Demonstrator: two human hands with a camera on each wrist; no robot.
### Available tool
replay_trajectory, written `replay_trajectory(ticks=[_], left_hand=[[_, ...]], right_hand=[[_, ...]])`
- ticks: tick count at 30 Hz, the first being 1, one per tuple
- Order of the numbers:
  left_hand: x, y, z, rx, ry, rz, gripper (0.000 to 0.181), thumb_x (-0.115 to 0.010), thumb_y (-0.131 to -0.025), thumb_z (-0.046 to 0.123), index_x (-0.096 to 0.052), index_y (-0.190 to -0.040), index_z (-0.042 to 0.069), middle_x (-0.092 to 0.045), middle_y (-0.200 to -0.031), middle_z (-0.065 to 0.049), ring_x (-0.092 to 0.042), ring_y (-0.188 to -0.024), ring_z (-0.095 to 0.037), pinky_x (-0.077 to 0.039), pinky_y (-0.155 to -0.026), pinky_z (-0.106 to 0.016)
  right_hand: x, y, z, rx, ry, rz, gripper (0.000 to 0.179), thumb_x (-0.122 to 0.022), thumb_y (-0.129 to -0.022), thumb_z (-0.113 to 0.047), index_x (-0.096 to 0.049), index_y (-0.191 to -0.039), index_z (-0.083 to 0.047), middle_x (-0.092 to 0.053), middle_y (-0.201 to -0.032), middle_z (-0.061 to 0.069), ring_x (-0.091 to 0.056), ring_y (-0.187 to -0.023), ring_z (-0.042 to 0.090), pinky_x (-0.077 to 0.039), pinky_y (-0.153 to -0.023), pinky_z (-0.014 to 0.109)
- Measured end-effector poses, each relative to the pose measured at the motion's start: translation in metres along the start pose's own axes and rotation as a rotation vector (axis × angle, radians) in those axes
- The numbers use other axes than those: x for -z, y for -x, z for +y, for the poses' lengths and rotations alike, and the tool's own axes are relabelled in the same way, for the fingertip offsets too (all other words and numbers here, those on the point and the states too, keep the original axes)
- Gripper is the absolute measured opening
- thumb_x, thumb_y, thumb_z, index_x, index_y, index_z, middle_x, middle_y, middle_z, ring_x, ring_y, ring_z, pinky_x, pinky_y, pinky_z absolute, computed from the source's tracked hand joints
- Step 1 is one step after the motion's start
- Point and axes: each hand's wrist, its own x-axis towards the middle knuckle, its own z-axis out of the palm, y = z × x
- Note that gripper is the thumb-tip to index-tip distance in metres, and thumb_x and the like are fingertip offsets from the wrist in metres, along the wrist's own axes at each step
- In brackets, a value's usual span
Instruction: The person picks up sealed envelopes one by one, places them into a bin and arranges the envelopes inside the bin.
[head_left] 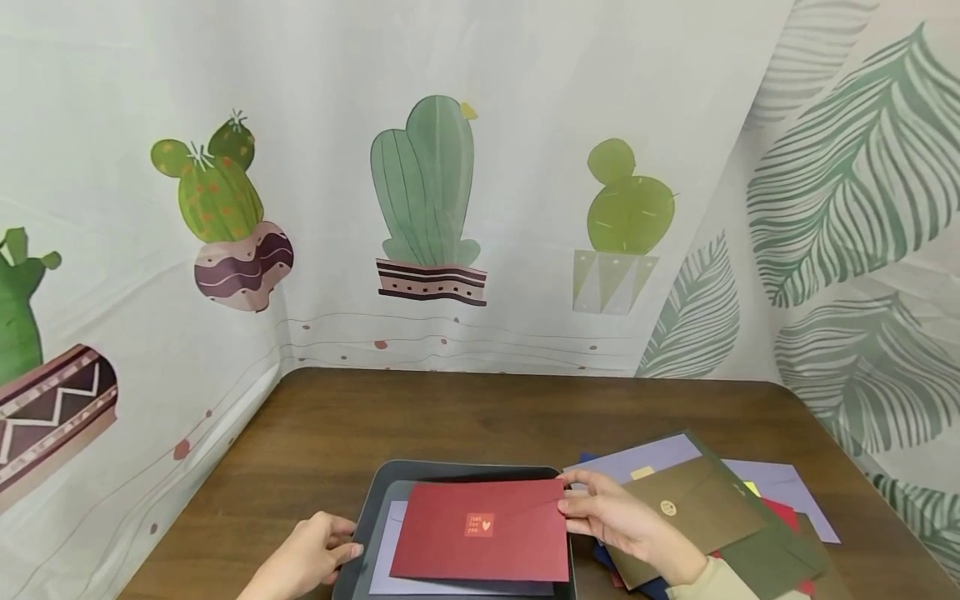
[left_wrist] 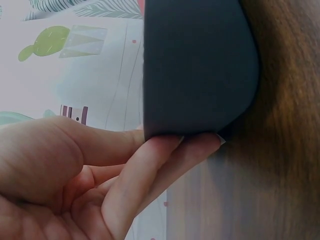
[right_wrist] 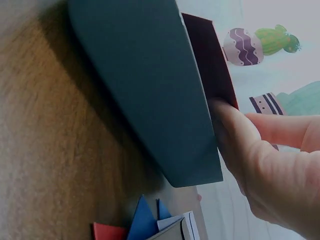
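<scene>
A dark grey tray (head_left: 369, 521) stands on the table at the front. My left hand (head_left: 307, 552) holds its left wall, with the thumb at the rim and the fingers against the outer side (left_wrist: 200, 75). My right hand (head_left: 618, 523) pinches a red envelope (head_left: 438, 529) by its right edge, over the tray. The envelope bears a small printed square with a heart. Below it a lavender envelope (head_left: 381, 554) lies in the tray, mostly hidden. From the right wrist view, the red envelope (right_wrist: 212, 65) rises above the tray's wall (right_wrist: 145, 90).
Right of the tray lies a loose pile of envelopes, among them a brown one (head_left: 693, 517) with a round seal, a lavender one (head_left: 798, 492) and a dark green one (head_left: 776, 558). Behind the wooden table (head_left: 480, 417) hangs a cactus-print curtain (head_left: 525, 217).
</scene>
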Motion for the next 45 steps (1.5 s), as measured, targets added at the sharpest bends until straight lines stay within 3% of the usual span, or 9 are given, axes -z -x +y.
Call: replay_trajectory(ticks=[6, 12, 16, 19, 27, 35, 42, 45], left_hand=[[0.000, 0.000, 0.001, 0.008, -0.002, 0.009, 0.034, -0.066, -0.088, 0.001, -0.056, -0.110, -0.023, -0.071, -0.093, -0.026, -0.070, -0.080, -0.028, -0.062, -0.061, -0.037], [0.000, 0.000, 0.001, 0.012, -0.005, 0.005, 0.036, -0.066, -0.089, 0.002, -0.055, -0.111, -0.024, -0.070, -0.094, -0.027, -0.070, -0.081, -0.028, -0.062, -0.062, -0.037], [0.000, 0.000, 0.001, 0.005, -0.001, 0.002, 0.034, -0.066, -0.089, 0.001, -0.056, -0.109, -0.024, -0.071, -0.093, -0.026, -0.070, -0.081, -0.028, -0.062, -0.061, -0.037], [0.000, -0.001, 0.002, 0.013, -0.011, 0.014, 0.033, -0.066, -0.089, 0.001, -0.057, -0.109, -0.023, -0.071, -0.093, -0.026, -0.070, -0.080, -0.028, -0.062, -0.061, -0.036], [0.000, -0.002, 0.002, 0.028, -0.026, 0.023, 0.033, -0.066, -0.089, 0.002, -0.058, -0.109, -0.022, -0.071, -0.093, -0.025, -0.071, -0.080, -0.027, -0.062, -0.061, -0.037], [0.000, -0.001, 0.000, 0.008, -0.020, 0.012, 0.035, -0.066, -0.088, 0.002, -0.056, -0.111, -0.023, -0.070, -0.096, -0.028, -0.070, -0.083, -0.031, -0.062, -0.062, -0.037], [-0.001, 0.000, 0.001, 0.010, -0.016, 0.013, 0.036, -0.066, -0.088, 0.002, -0.056, -0.111, -0.023, -0.070, -0.096, -0.029, -0.070, -0.082, -0.030, -0.062, -0.062, -0.037], [-0.001, 0.000, 0.002, 0.016, -0.012, 0.006, 0.035, -0.065, -0.089, 0.002, -0.055, -0.111, -0.023, -0.070, -0.096, -0.028, -0.070, -0.083, -0.030, -0.062, -0.062, -0.038]], right_hand=[[-0.006, -0.001, -0.004, -0.034, 0.008, -0.062, 0.057, -0.050, -0.098, -0.004, -0.016, -0.139, 0.015, -0.065, -0.117, 0.008, -0.064, -0.105, 0.012, -0.055, -0.094, 0.027], [-0.009, 0.001, -0.008, -0.061, 0.054, -0.037, 0.071, -0.050, -0.099, -0.007, -0.002, -0.144, 0.019, -0.058, -0.126, 0.020, -0.061, -0.112, 0.015, -0.052, -0.100, 0.032], [-0.009, 0.005, -0.016, -0.058, 0.094, -0.028, 0.071, -0.050, -0.100, -0.008, -0.003, -0.145, 0.020, -0.043, -0.139, 0.036, -0.058, -0.120, 0.021, -0.051, -0.103, 0.035], [-0.008, 0.009, -0.024, -0.051, 0.131, -0.028, 0.070, -0.049, -0.100, -0.011, -0.004, -0.145, 0.019, -0.028, -0.146, 0.041, -0.052, -0.128, 0.029, -0.050, -0.104, 0.035], [0.000, 0.018, -0.036, -0.064, 0.161, -0.027, 0.071, -0.049, -0.101, -0.016, -0.005, -0.146, 0.018, -0.023, -0.148, 0.041, -0.042, -0.135, 0.038, -0.049, -0.105, 0.034], [-0.003, 0.016, -0.031, -0.060, 0.138, -0.061, 0.061, -0.046, -0.102, -0.016, -0.016, -0.146, 0.015, -0.028, -0.146, 0.040, -0.054, -0.125, 0.023, -0.050, -0.104, 0.033], [-0.010, 0.013, -0.032, -0.087, 0.131, -0.060, 0.059, -0.047, -0.102, -0.018, -0.022, -0.146, 0.011, -0.026, -0.150, 0.036, -0.053, -0.126, 0.022, -0.050, -0.104, 0.033], [-0.011, 0.014, -0.034, -0.093, 0.118, -0.076, 0.056, -0.047, -0.102, -0.018, -0.025, -0.146, 0.010, -0.038, -0.144, 0.026, -0.057, -0.118, 0.017, -0.051, -0.101, 0.030]])
